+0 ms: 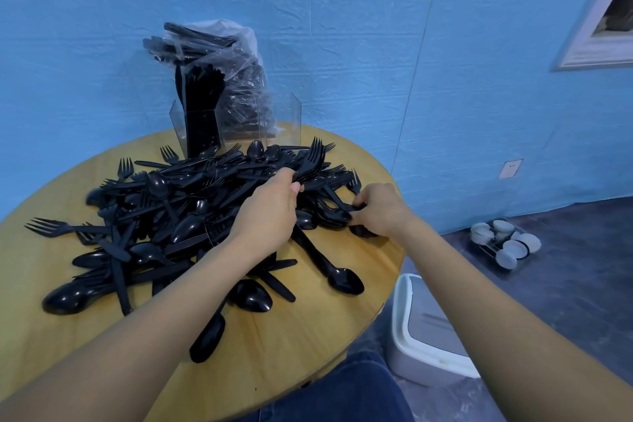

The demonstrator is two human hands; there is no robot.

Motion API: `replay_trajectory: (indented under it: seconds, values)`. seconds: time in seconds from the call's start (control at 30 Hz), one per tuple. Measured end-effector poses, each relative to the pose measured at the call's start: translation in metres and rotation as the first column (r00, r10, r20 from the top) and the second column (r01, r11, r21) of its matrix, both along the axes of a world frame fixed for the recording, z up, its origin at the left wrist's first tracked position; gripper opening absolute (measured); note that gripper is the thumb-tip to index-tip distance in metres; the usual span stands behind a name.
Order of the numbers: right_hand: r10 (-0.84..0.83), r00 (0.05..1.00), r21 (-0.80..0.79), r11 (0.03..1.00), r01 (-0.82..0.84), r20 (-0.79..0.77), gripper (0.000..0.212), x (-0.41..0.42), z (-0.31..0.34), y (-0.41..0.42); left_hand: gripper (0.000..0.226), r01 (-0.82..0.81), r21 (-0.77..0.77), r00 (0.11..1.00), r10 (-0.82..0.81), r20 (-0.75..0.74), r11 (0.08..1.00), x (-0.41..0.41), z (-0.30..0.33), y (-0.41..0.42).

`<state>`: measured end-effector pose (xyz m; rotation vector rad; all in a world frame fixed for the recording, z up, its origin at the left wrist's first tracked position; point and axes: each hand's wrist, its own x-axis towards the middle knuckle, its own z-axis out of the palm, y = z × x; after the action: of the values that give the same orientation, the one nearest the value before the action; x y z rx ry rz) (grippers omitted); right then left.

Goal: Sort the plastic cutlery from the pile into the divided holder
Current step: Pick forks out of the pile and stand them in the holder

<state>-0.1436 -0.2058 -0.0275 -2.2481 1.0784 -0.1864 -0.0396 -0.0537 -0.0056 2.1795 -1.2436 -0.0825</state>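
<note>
A big pile of black plastic cutlery (164,216), forks, spoons and knives mixed, covers the round wooden table (274,346). My left hand (270,209) grips a bunch of black forks (313,156), tines up, above the pile's right side. At the pile's right edge my right hand (380,209) pinches a black piece of cutlery (342,204) lying there; which kind it is I cannot tell. The clear divided holder (236,120) stands at the table's back, with black cutlery standing upright in its left compartment.
A clear plastic bag of more black cutlery (219,55) leans on the blue wall behind the holder. On the floor to the right stand a white and grey bin (424,329) and a wire rack with white cups (503,240).
</note>
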Motion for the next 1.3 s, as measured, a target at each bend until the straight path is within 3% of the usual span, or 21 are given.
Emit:
replay_trajectory:
  seconds: [0.13, 0.57, 0.8, 0.9, 1.0, 1.2, 1.3]
  values:
    - [0.011, 0.998, 0.073, 0.997, -0.015, 0.057, 0.017, -0.004, 0.006, 0.009, 0.019, 0.002, 0.0, 1.0, -0.002, -0.009, 1.0, -0.001, -0.001, 0.003]
    - [-0.221, 0.933, -0.032, 0.97, 0.24, 0.284, 0.014, -0.023, 0.018, 0.027, 0.019, -0.004, -0.035, 1.0, 0.004, -0.024, 0.999, 0.001, 0.006, 0.016]
    - [-0.315, 0.847, -0.075, 0.922, 0.381, 0.428, 0.018, -0.03, 0.035, 0.022, 0.023, 0.0, -0.063, 1.0, -0.001, -0.018, 0.998, -0.001, 0.015, 0.019]
    - [-0.305, 0.781, -0.078, 0.909, 0.409, 0.545, 0.008, -0.033, 0.048, 0.025, 0.022, 0.002, -0.069, 1.0, -0.002, -0.009, 0.998, -0.003, 0.02, 0.019]
    - [-0.244, 0.721, -0.066, 0.926, 0.372, 0.649, 0.007, -0.032, 0.064, 0.033, 0.021, 0.004, -0.08, 0.999, -0.001, 0.035, 0.997, -0.002, 0.024, 0.019]
    - [-0.124, 0.792, 0.073, 0.992, 0.099, 0.598, 0.019, -0.015, 0.087, 0.061, 0.015, 0.015, -0.155, 0.952, 0.033, 0.304, 0.988, 0.001, 0.042, 0.029]
    - [-0.142, 0.788, 0.179, 0.983, 0.042, 0.6, 0.017, 0.0, 0.091, 0.068, 0.016, 0.049, -0.123, 0.932, -0.002, 0.362, 0.991, 0.002, 0.045, 0.037]
